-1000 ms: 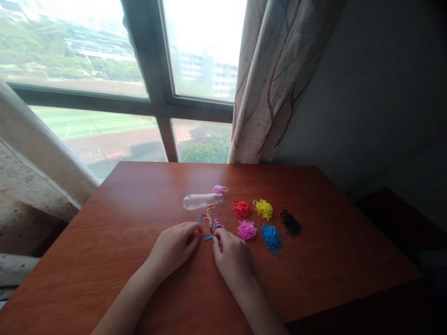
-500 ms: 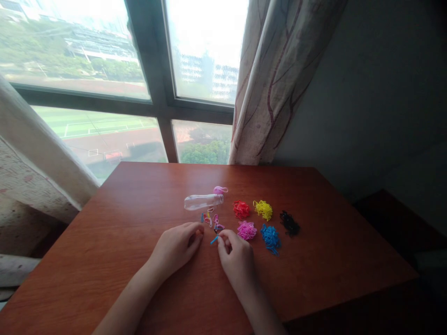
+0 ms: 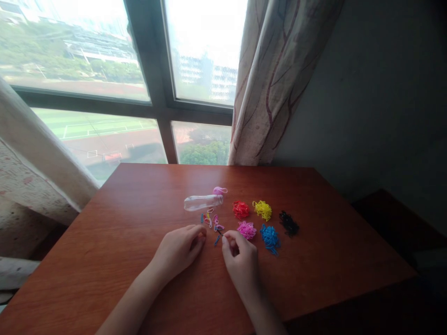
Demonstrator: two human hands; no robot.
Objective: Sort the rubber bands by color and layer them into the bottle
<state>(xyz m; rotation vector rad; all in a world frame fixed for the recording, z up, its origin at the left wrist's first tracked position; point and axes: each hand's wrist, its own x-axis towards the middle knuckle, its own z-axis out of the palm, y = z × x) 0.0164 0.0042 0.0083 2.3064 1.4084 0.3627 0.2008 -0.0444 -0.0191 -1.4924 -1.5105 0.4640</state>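
Between the thumb and fingertips of my right hand [image 3: 240, 256] a thin black rubber band [image 3: 220, 232] is pinched, its free end pointing toward the loose bands. Just left of those fingertips a blue rubber band [image 3: 217, 240] lies on the table. My left hand [image 3: 179, 246] rests on the wood with loosely curved fingers and thumb a little apart; nothing shows in it. Beyond both hands lie several loose mixed bands, among them a pink one [image 3: 215, 220]. Near my right hand are piles of pink bands [image 3: 246, 230] and blue bands [image 3: 270, 238].
A clear plastic bottle [image 3: 202, 202] lies on its side, with a pink bundle [image 3: 220, 190] by its mouth. Piles of red bands [image 3: 240, 210], yellow bands [image 3: 262, 211] and black bands [image 3: 288, 223] sit to the right. The wooden table [image 3: 87, 242] meets a window and curtain [image 3: 265, 93].
The blue band that was at my right fingertips now lies on the table. My right hand has shifted slightly right, with a black band in its pinch. The left hand has barely moved.
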